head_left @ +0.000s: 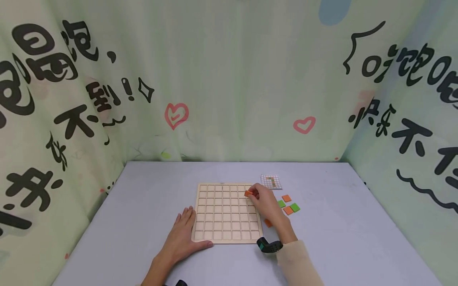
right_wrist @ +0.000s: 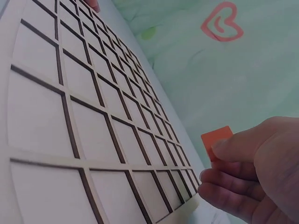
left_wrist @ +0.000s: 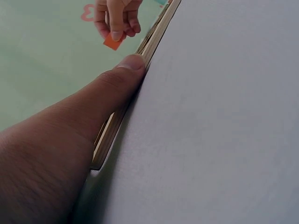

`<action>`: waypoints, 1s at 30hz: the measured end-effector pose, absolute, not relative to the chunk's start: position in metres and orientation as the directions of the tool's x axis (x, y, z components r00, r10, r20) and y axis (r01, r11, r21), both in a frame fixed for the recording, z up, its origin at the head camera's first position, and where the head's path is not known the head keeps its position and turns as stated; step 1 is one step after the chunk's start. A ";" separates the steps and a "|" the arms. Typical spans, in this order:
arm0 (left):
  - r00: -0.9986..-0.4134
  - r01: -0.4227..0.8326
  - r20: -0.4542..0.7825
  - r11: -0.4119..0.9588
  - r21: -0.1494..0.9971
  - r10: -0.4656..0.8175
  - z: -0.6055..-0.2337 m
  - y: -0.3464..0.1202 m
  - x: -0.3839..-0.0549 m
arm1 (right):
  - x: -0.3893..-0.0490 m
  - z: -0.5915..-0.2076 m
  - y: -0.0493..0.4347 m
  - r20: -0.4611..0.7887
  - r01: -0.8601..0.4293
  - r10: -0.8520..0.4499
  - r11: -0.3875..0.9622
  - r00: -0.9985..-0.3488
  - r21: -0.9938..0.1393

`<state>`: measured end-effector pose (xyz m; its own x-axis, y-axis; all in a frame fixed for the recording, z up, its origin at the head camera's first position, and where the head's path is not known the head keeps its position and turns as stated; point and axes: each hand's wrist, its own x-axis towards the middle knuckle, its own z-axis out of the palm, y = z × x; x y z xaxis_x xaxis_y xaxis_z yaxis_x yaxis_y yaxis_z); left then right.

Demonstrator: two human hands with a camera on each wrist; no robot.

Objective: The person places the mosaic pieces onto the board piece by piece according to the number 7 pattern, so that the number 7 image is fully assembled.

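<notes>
A wooden grid board point(head_left: 229, 241) with square recesses lies flat on the table. My right hand point(head_left: 264, 200) pinches an orange square tile point(head_left: 248, 193) over the board's far right corner; the right wrist view shows the thumb on the face of this tile point(right_wrist: 216, 137). My left hand point(head_left: 182, 234) rests at the board's left side, fingers straight along the edge and thumb by the near left corner. In the left wrist view that thumb point(left_wrist: 124, 70) lies against the board's side point(left_wrist: 110, 140).
Right of the board lie several loose tiles, among them a green tile point(head_left: 295, 207) and an orange tile point(head_left: 286, 198). Another orange tile point(head_left: 268, 223) sits beside the right edge, partly behind the right wrist. A pattern card point(head_left: 271, 182) lies beyond the board. A printed curtain point(head_left: 232, 79) surrounds the table.
</notes>
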<state>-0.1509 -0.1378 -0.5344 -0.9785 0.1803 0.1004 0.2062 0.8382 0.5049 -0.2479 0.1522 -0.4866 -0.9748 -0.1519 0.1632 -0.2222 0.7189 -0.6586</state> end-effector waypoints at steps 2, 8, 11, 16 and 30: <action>-0.978 0.206 0.103 0.837 0.506 0.179 -0.534 -0.138 -0.151 | -0.250 -0.486 0.148 0.167 -0.228 -0.156 0.707 -0.974 -0.669; -0.981 0.193 0.091 0.847 0.496 0.170 -0.535 -0.138 -0.153 | -0.254 -0.487 0.134 0.164 -0.236 -0.170 0.683 -0.972 -0.691; -0.982 0.189 0.086 0.849 0.494 0.169 -0.536 -0.138 -0.153 | -0.257 -0.488 0.128 0.155 -0.238 -0.182 0.676 -0.971 -0.697; -0.981 0.193 0.083 0.845 0.498 0.175 -0.536 -0.138 -0.154 | -0.263 -0.494 0.119 0.160 -0.262 -0.212 0.659 -0.964 -0.705; -0.982 0.188 0.069 0.851 0.491 0.176 -0.534 -0.137 -0.153 | -0.271 -0.503 0.096 0.188 -0.308 -0.260 0.567 -0.947 -0.764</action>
